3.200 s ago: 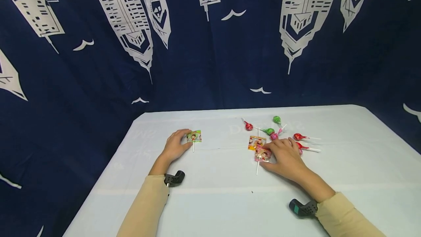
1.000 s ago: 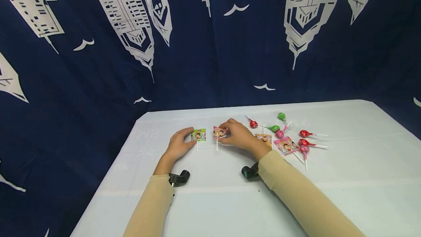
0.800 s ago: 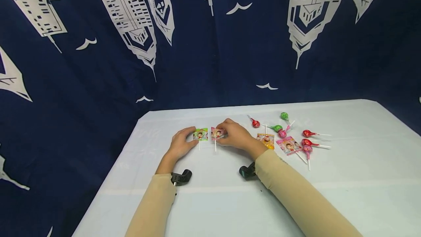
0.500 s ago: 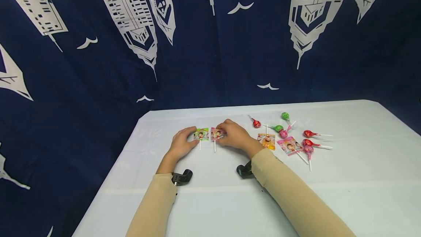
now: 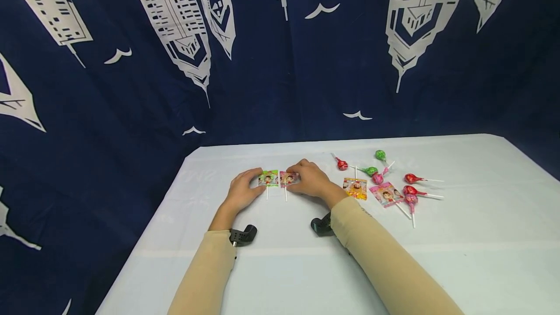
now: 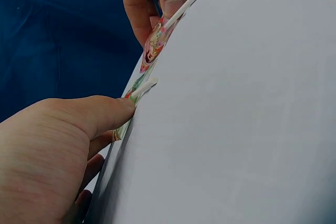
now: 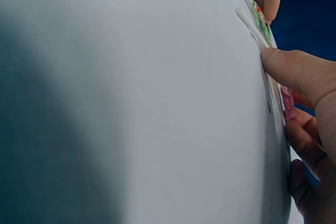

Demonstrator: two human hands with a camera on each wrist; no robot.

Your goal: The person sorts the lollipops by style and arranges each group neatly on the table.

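Note:
My left hand point(image 5: 242, 192) holds a lollipop in a flat green wrapper point(image 5: 269, 178) by its left edge, between thumb and fingers. It lies on the white table with its stick pointing toward me. Just to its right, my right hand point(image 5: 310, 180) grips a lollipop in a flat pink wrapper point(image 5: 284, 179) from the right side, fingers covering part of it. Only a narrow gap separates the two wrappers, and their sticks run nearly parallel. In the left wrist view the left thumb point(image 6: 113, 111) presses near the green wrapper's stick. The right thumb point(image 7: 291, 66) sits at the pink one's stick.
Right of my hands lie a flat orange-wrapped lollipop point(image 5: 355, 188) and another flat pink one point(image 5: 387, 194). Several round lollipops, such as a red one point(image 5: 411, 178) and a green one point(image 5: 380, 155), are scattered around them. A dark blue patterned cloth point(image 5: 280, 72) hangs behind the table.
My right hand has carried the pink-wrapped lollipop left from the scattered group to beside the green one, and the gap has narrowed. The left hand keeps its hold on the green one.

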